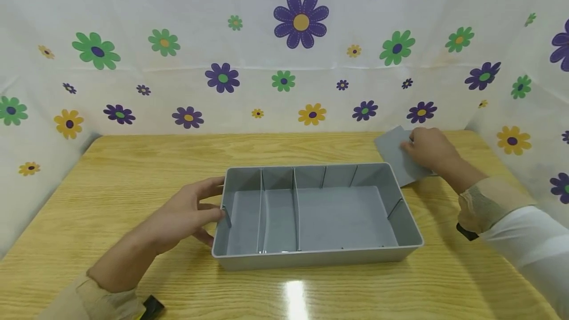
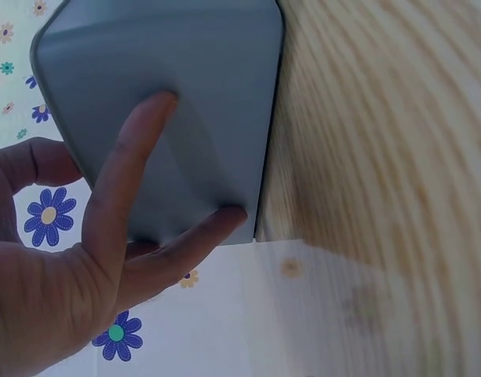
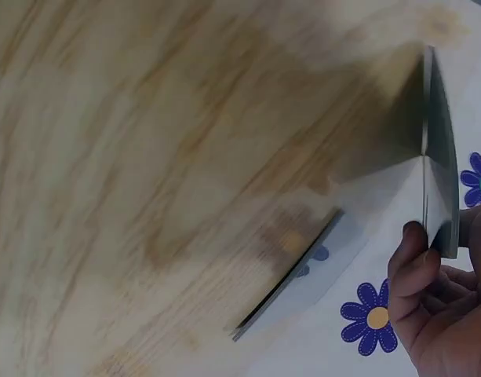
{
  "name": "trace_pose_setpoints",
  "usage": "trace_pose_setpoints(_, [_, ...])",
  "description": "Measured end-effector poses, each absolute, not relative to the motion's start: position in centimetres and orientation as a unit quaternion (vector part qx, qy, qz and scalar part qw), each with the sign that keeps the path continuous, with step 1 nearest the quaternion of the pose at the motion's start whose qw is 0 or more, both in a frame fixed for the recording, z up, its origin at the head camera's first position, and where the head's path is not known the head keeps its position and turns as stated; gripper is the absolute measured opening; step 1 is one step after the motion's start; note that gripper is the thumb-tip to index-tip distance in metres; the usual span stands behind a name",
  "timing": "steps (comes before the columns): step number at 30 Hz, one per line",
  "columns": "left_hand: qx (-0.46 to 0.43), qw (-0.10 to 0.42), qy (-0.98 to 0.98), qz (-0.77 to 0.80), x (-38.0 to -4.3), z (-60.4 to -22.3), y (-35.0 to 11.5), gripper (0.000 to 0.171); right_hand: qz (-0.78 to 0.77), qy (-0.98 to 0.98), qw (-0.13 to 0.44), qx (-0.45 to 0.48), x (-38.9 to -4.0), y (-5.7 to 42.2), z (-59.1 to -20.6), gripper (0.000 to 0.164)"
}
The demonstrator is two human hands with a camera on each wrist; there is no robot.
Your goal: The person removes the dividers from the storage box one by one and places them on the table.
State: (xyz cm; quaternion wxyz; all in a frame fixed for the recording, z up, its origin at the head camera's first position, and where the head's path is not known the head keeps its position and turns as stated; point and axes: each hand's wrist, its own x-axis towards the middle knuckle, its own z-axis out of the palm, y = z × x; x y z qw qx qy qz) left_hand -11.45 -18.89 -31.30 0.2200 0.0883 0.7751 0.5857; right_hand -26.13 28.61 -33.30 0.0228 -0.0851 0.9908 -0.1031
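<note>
A grey plastic tray with thin dividers stands on the table in front of me. Against the outside of its left end wall rest the fingers of my left hand; the left wrist view shows the fingertips on that smooth grey wall. Beyond the tray's far right corner, my right hand pinches a thin grey divider panel. In the right wrist view the divider panel is seen nearly edge-on, with fingers and thumb at one end. Part of it is hidden by the hand.
Another thin flat piece lies on the wood near the right hand. The wooden table meets a white flowered cloth at its back and sides. Inside the tray, two upright dividers mark off narrow compartments on the left.
</note>
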Motion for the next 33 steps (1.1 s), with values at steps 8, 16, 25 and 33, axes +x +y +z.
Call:
trace_pose_setpoints(8, [0.087, 0.222, 0.774, 0.587, -11.6, -31.2, -18.6, 0.065, -0.064, 0.985, -0.022, -0.156, -24.5, 28.7, -32.5, 0.033])
trace_pose_setpoints(16, [0.085, 0.224, 0.778, 0.581, -11.6, -31.3, -18.6, 0.063, -0.057, 0.934, 0.013, -0.352, -21.1, 27.6, -34.2, 0.019])
trace_pose_setpoints(25, [0.087, 0.224, 0.772, 0.589, -11.6, -31.7, -18.9, 0.065, -0.058, 0.935, 0.010, -0.350, -22.6, 26.9, -35.2, 0.014])
trace_pose_setpoints(33, [0.093, 0.220, 0.769, 0.593, -11.6, -31.6, -19.0, 0.065, -0.060, 0.947, 0.031, -0.314, -22.9, 26.6, -34.9, 0.015])
